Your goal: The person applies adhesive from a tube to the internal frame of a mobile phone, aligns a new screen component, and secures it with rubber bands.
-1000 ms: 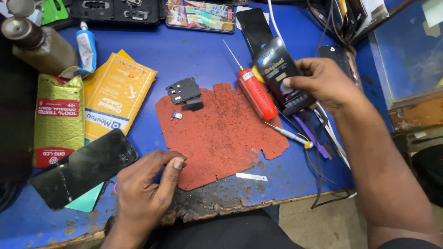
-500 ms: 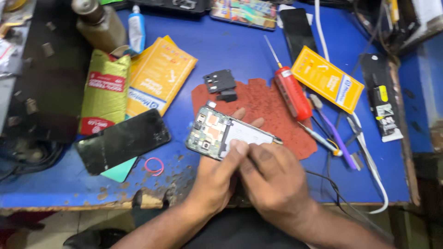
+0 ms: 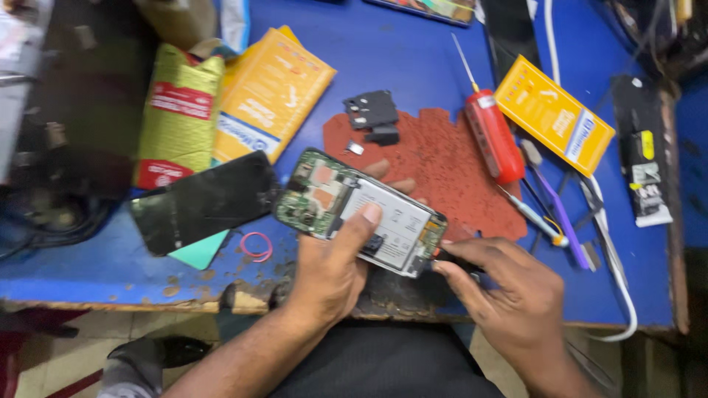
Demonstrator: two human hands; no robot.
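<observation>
My left hand (image 3: pixel 333 269) holds an opened phone (image 3: pixel 361 210) with its back off, green circuit board and pale battery showing, thumb pressed on the battery. My right hand (image 3: pixel 509 295) pinches a small dark tool (image 3: pixel 456 259) against the phone's lower right end. Both hover over the near edge of a red work mat (image 3: pixel 450 166) on the blue table (image 3: pixel 413 66). Small dark plastic parts (image 3: pixel 372 114) lie at the mat's far left corner.
A black phone screen (image 3: pixel 203 200) lies left over a teal card, with a pink rubber band (image 3: pixel 256 246) beside it. Yellow and green packets (image 3: pixel 221 110) sit far left. A red screwdriver (image 3: pixel 490 133), yellow box (image 3: pixel 553 114), tweezers and pens lie right.
The view has closed in on the phone. My left thumb now rests on the battery, and my right hand has shifted to the phone's lower right end with a dark tool.
</observation>
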